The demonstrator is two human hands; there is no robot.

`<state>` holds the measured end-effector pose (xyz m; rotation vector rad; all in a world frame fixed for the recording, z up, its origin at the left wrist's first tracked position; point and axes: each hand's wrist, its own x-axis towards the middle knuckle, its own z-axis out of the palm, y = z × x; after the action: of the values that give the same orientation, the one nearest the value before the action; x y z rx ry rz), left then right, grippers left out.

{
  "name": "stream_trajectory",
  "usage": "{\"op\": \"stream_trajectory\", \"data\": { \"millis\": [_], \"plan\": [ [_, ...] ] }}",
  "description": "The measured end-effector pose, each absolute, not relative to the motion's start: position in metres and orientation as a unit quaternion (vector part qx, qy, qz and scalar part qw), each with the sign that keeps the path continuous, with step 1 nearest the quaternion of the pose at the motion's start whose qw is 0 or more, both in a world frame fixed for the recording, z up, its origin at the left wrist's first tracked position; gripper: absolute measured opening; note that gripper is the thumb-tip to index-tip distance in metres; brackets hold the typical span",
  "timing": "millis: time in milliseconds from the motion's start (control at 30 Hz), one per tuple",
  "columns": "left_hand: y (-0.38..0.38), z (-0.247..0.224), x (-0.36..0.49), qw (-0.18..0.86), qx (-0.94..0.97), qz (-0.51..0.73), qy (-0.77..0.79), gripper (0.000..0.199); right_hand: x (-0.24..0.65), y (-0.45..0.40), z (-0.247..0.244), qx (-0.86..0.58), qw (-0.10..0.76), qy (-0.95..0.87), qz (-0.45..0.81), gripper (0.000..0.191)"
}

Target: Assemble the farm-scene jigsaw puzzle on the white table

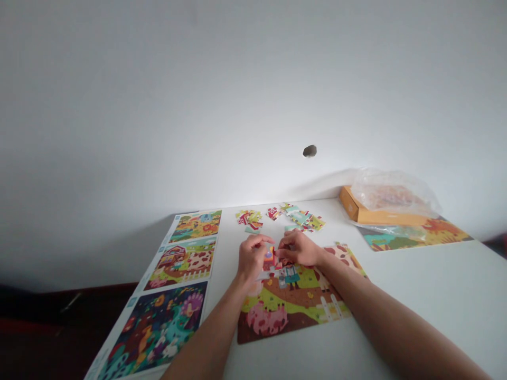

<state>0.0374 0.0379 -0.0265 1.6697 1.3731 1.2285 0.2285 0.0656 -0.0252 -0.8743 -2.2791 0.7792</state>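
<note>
A partly assembled jigsaw puzzle point(277, 301) with a farm picture lies on the white table in front of me. Its lower part shows a pink pig, a brown path and a white fence. At its upper left edge my left hand point(252, 257) has its fingers bent around a red and purple puzzle piece point(269, 257). My right hand point(300, 248), close beside it, pinches another small reddish puzzle piece point(279, 262), partly hidden by the fingers. Both hands work over the same spot, just above the farmer figure point(291, 274).
Loose puzzle pieces point(304, 217) lie in small piles behind the hands. A reference sheet point(186, 259) with three pictures runs along the left edge. At the back right, an orange box point(372, 214) bears a clear plastic bag point(396, 190), beside another puzzle picture point(439, 235). A white wall stands behind.
</note>
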Motion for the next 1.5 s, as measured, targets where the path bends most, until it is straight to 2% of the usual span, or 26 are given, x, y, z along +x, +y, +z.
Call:
{"op": "stream_trajectory", "data": {
  "millis": [400,1067,1500],
  "plan": [
    [0.0374,-0.0282,0.0389,0.279,0.672,0.408,0.552,0.031,0.2271,0.0627,-0.0235,-0.325,0.23,-0.885,0.242,0.021],
    [0.0363,-0.0298,0.0442,0.188,0.687,0.396,0.579,0.027,0.2242,0.0624,-0.0246,-0.323,0.203,-0.905,0.19,0.027],
    [0.0347,-0.0233,0.0429,0.167,0.703,0.332,0.606,0.027,0.2233,0.061,-0.0217,-0.324,0.21,-0.906,0.171,0.024]
  ]
}}
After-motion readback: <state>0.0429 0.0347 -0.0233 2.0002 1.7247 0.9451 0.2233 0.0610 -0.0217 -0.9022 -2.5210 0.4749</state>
